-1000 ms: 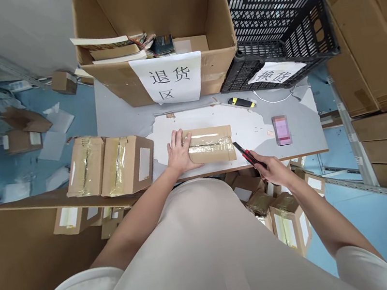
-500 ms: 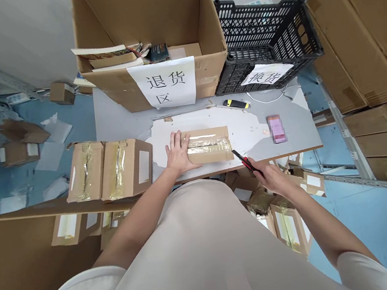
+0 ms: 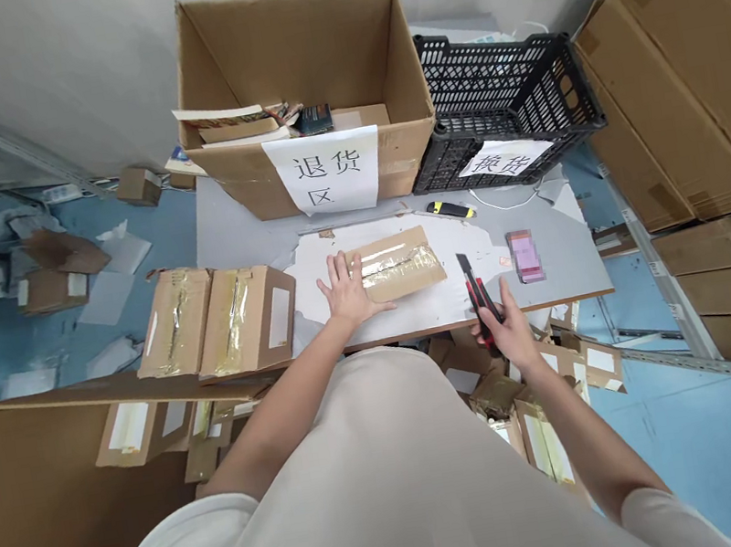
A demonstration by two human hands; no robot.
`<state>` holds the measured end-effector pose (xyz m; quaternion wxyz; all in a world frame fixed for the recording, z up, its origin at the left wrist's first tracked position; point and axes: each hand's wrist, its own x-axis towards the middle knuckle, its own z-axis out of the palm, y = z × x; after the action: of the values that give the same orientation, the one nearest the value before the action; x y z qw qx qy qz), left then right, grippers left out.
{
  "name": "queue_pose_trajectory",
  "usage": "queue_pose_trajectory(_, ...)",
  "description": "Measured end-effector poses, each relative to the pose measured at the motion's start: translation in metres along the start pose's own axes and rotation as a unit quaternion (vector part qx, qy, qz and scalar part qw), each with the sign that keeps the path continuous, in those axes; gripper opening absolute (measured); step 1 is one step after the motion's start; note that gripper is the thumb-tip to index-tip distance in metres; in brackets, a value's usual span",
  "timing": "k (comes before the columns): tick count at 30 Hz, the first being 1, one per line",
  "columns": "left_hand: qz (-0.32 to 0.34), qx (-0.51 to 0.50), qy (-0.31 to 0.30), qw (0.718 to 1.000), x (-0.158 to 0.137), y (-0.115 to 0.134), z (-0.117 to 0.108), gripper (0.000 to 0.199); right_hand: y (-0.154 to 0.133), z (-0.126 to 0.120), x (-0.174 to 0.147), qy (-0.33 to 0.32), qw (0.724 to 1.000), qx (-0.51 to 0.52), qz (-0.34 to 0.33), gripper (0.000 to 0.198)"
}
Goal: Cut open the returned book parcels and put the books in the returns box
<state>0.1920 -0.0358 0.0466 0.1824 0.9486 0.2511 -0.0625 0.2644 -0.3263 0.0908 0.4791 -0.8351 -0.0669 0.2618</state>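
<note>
A taped cardboard box [image 3: 404, 278] lies on the table, turned slightly askew, with a dark slit along its shiny tape. My left hand [image 3: 347, 293] rests on the box's left end, fingers spread. In my right hand [image 3: 508, 329] is a red and black utility knife [image 3: 478, 297], its blade pointing away from me, to the right of the box and apart from it. A second utility knife, yellow and black [image 3: 451, 209], lies behind the box on the table. To the right is a pink, blurred rectangular object [image 3: 526, 256].
At the back stand a large carton [image 3: 229, 175] with books inside and a black plastic crate [image 3: 508, 121]. Two taped boxes [image 3: 244, 320] sit at the left. Stacked cartons [image 3: 717, 264] fill the shelf at right; more boxes [image 3: 537, 436] lie below the table edge.
The knife has moved away from the box's right end, and its blade has swung to point more forward. The box has turned slightly, its right end farther from me. My view has shifted a little.
</note>
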Motion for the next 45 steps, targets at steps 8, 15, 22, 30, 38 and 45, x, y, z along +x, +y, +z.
queue_pose_trajectory(8,-0.061,-0.024,0.063,0.996,-0.017,-0.007,-0.005,0.093,-0.013,0.108,0.086,0.01,0.951,0.308,0.038,0.044)
queue_pose_trajectory(15,0.019,-0.203,0.074,0.976,-0.056,-0.041,0.023,0.047,-0.037,0.11,0.131,-0.056,0.967,0.25,0.012,0.042)
queue_pose_trajectory(22,0.002,-0.212,0.071,0.975,-0.061,-0.043,0.02,0.058,-0.036,0.102,0.118,-0.06,0.965,0.256,0.002,0.046)
queue_pose_trajectory(30,0.063,-0.169,0.091,0.979,0.071,-0.052,-0.023,0.06,0.0,0.087,0.02,-0.093,0.888,0.409,0.19,0.03)
queue_pose_trajectory(38,0.002,-0.225,0.04,0.973,0.112,-0.062,-0.019,0.052,-0.007,0.106,0.022,-0.086,0.862,0.453,0.212,0.026)
queue_pose_trajectory(45,-0.141,-0.292,0.131,0.937,0.012,-0.07,-0.002,0.031,-0.016,0.073,0.103,-0.013,0.936,0.344,0.076,0.035)
